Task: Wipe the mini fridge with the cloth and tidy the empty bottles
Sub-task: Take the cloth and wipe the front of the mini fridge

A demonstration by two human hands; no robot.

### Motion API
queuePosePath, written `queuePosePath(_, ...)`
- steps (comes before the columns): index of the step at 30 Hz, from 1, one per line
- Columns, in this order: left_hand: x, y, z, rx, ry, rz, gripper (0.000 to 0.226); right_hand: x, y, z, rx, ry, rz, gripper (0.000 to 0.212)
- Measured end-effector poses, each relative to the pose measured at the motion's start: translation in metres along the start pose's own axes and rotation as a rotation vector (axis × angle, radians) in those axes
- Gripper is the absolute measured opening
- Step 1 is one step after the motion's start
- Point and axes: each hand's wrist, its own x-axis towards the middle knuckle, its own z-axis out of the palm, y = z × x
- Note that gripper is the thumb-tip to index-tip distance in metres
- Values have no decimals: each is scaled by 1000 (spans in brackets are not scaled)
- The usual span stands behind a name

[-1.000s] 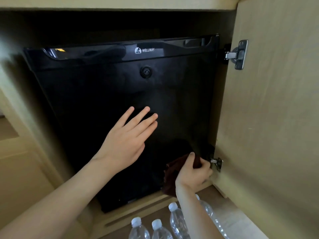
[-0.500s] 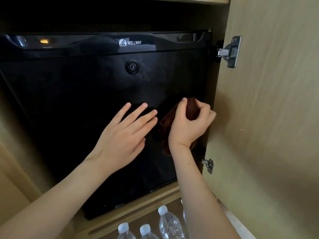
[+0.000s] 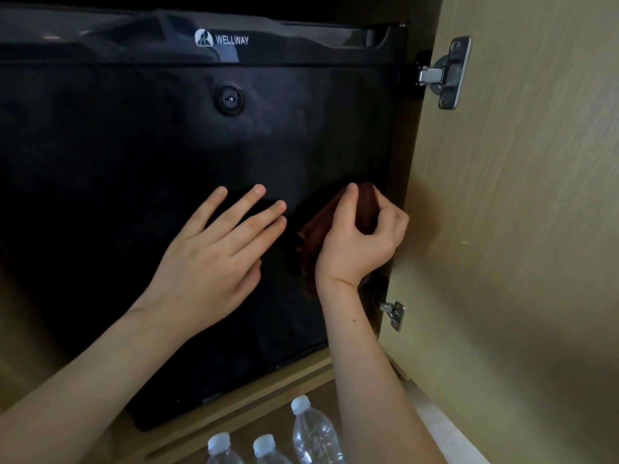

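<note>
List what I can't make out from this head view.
Head view:
bottles: cropped by the bottom edge, any further ones behind the right forearm.
cloth: mostly behind the right hand.
mini fridge: left side cut off by the frame; door too dark to judge smears.

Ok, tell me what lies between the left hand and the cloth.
Only a narrow strip of bare black fridge door separates the left hand from the cloth, as the head view shows.
</note>
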Motion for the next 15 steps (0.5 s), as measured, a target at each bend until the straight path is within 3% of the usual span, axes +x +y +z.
queuePosePath(15,0,1,-1,6,-11,2,55,-7,51,-42,-82,24,214,28)
